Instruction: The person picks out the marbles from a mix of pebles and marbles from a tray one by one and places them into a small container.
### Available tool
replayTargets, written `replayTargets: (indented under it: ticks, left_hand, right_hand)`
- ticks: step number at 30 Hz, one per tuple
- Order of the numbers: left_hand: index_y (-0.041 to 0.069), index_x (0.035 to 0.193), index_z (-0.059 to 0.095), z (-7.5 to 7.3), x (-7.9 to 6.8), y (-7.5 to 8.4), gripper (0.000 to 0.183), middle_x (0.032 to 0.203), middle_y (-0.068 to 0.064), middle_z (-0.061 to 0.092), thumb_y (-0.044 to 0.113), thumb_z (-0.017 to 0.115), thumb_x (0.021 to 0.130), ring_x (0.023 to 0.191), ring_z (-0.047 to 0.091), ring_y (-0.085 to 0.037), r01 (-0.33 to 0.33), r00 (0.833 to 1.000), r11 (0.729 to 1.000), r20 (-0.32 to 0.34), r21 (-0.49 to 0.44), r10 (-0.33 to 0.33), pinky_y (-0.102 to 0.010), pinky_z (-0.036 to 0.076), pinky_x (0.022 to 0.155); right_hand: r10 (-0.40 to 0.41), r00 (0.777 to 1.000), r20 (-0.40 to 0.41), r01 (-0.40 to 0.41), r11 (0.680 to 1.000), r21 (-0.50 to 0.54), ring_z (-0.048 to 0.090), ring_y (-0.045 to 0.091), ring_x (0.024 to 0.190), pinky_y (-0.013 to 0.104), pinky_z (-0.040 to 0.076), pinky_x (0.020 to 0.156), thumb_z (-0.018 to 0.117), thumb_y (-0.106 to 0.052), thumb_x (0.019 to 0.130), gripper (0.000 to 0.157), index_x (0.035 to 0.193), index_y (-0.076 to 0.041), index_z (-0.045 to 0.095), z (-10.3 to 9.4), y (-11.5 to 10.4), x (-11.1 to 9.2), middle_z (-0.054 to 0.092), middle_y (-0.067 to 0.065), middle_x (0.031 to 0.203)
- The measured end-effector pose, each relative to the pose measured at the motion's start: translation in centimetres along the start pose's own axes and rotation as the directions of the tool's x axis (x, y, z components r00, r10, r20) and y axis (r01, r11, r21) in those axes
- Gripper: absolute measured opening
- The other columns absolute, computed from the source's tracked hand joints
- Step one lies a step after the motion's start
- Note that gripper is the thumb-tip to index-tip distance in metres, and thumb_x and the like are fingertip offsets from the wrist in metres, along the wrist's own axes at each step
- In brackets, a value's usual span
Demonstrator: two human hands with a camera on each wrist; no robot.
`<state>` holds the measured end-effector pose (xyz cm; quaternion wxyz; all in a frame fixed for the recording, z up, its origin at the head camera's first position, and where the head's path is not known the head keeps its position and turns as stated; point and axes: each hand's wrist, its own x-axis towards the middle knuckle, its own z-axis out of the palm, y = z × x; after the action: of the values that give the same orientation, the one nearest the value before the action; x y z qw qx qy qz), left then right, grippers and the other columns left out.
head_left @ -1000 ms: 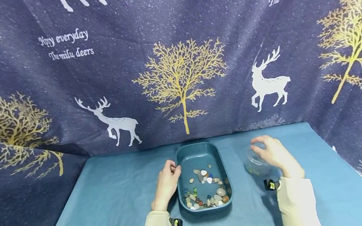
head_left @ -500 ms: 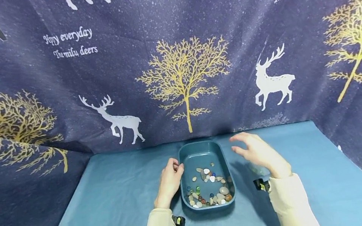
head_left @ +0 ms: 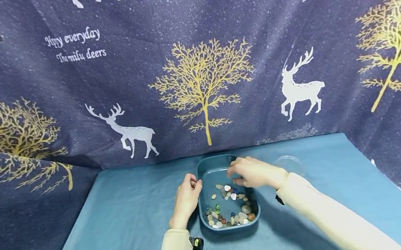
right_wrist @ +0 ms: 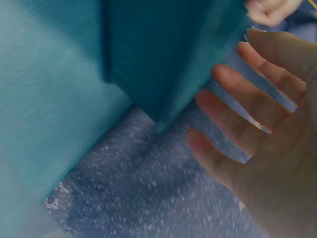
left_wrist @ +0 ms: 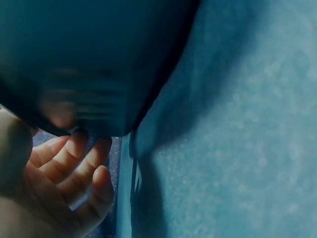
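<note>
A dark teal rectangular tray [head_left: 216, 177] stands on the table and holds pebbles [head_left: 246, 209] and glass marbles [head_left: 217, 208], mostly at its near end. My left hand [head_left: 185, 196] grips the tray's left rim; in the left wrist view its fingers [left_wrist: 77, 144] bend against the outer wall. Over the tray's right side hovers my right hand [head_left: 255, 172], thumb and fingers apart. Spread fingers with nothing between them show in the right wrist view, beside the tray wall [right_wrist: 163, 59]. A clear round jar [head_left: 291, 164] stands right of the tray, partly hidden behind the right forearm.
A teal cloth [head_left: 135, 209] covers the table. Behind it hangs a dark blue curtain [head_left: 171, 15] printed with deer and golden trees. Each wrist carries a small black camera, such as the left one [head_left: 197, 244].
From above the clear jar, my right hand has moved left to over the tray. The left hand stays at the tray's left rim. The head view has shifted slightly.
</note>
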<state>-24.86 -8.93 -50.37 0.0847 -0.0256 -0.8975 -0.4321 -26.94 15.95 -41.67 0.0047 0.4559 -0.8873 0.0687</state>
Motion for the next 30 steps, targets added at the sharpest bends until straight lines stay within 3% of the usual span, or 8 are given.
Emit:
replayTargets:
  ticks: [3, 7, 14, 17, 25, 30]
  left_hand:
    - [0.016, 0.099, 0.053, 0.0, 0.0, -0.1, 0.012, 0.079, 0.006, 0.058, 0.026, 0.059, 0.098, 0.065, 0.052, -0.012, 0.003, 1.0, 1.0, 0.001, 0.011, -0.003, -0.033, 0.043, 0.064]
    - [0.016, 0.099, 0.054, 0.0, 0.0, -0.1, 0.012, 0.08, 0.007, 0.059, 0.027, 0.059, 0.098, 0.065, 0.052, -0.012, 0.005, 1.0, 1.0, -0.001, 0.015, -0.005, -0.033, 0.043, 0.064]
    - [0.016, 0.098, 0.054, 0.0, -0.1, -0.1, 0.012, 0.08, 0.006, 0.059, 0.027, 0.06, 0.098, 0.066, 0.053, -0.012, 0.004, 1.0, 1.0, 0.0, 0.008, -0.004, -0.034, 0.043, 0.064]
    - [0.016, 0.098, 0.054, 0.1, -0.1, 0.0, 0.012, 0.08, 0.006, 0.059, 0.027, 0.06, 0.098, 0.066, 0.053, -0.012, 0.005, 1.0, 1.0, -0.001, 0.009, -0.005, -0.034, 0.043, 0.065]
    - [0.016, 0.099, 0.053, 0.2, 0.1, 0.0, 0.012, 0.081, 0.006, 0.059, 0.027, 0.059, 0.098, 0.066, 0.053, -0.013, 0.013, 1.0, 1.0, 0.011, 0.004, -0.013, -0.034, 0.043, 0.065]
    - [0.017, 0.098, 0.053, 0.2, 0.0, -0.1, 0.012, 0.081, 0.006, 0.059, 0.028, 0.06, 0.098, 0.066, 0.053, -0.012, 0.012, 1.0, 1.0, 0.0, 0.004, -0.012, -0.034, 0.043, 0.064]
  right_hand:
    - [0.013, 0.997, 0.078, -0.012, 1.0, -0.007, 0.059, 0.023, 0.092, 0.045, 0.047, 0.075, 0.07, -0.013, 0.091, 0.015, 0.106, -0.016, 0.071, 0.8, 0.2, 0.7, 0.065, -0.001, 0.101]
    - [0.041, 0.99, 0.134, -0.037, 0.999, -0.031, 0.055, 0.02, 0.081, 0.044, 0.043, 0.074, 0.071, -0.012, 0.089, 0.006, 0.09, -0.018, 0.071, 1.7, 0.2, 1.4, 0.061, -0.005, 0.086]
    - [0.111, 0.968, 0.226, -0.088, 0.99, -0.11, 0.045, 0.015, 0.074, 0.039, 0.036, 0.075, 0.073, -0.021, 0.089, 0.024, 0.069, -0.023, 0.06, 3.2, 0.0, 2.2, 0.051, -0.012, 0.074]
    - [0.152, 0.958, 0.245, -0.119, 0.982, -0.144, 0.043, 0.015, 0.074, 0.038, 0.032, 0.074, 0.073, -0.022, 0.089, 0.03, 0.065, -0.023, 0.056, 3.7, 0.0, 2.4, 0.049, -0.012, 0.072]
    - [0.185, 0.949, 0.257, -0.151, 0.978, -0.146, 0.046, 0.015, 0.081, 0.037, 0.033, 0.075, 0.075, -0.019, 0.085, 0.02, 0.071, -0.029, 0.065, 4.4, -0.1, 2.5, 0.051, -0.011, 0.081]
    - [0.192, 0.95, 0.245, -0.165, 0.978, -0.126, 0.044, 0.015, 0.082, 0.037, 0.031, 0.075, 0.074, -0.019, 0.086, 0.029, 0.063, -0.027, 0.059, 4.6, -0.1, 2.5, 0.049, -0.012, 0.081]
